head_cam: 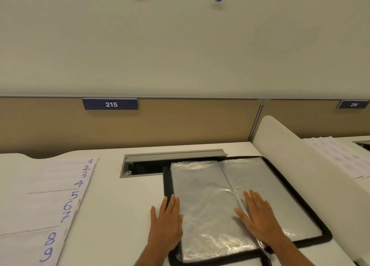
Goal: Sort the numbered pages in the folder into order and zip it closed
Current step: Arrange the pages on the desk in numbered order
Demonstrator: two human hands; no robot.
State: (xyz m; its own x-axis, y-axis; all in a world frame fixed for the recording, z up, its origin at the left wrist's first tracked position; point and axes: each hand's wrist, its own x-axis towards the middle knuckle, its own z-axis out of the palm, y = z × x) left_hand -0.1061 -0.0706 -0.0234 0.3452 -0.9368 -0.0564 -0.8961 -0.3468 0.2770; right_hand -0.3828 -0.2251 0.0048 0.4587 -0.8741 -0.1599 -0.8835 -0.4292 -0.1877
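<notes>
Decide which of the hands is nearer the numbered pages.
Left. The left hand rests on the folder's left edge, toward the pages; the right hand lies farther right, near its middle fold.

White desk (120,215) carries fanned numbered pages (50,195) at left, open black-edged folder (290,185) at right, partly over grey cable hatch (172,157).

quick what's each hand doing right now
Left hand: open, fingers straight, resting flat on the left edge of the folder.
Right hand: open, flat on the folder's plastic sleeves.
</notes>
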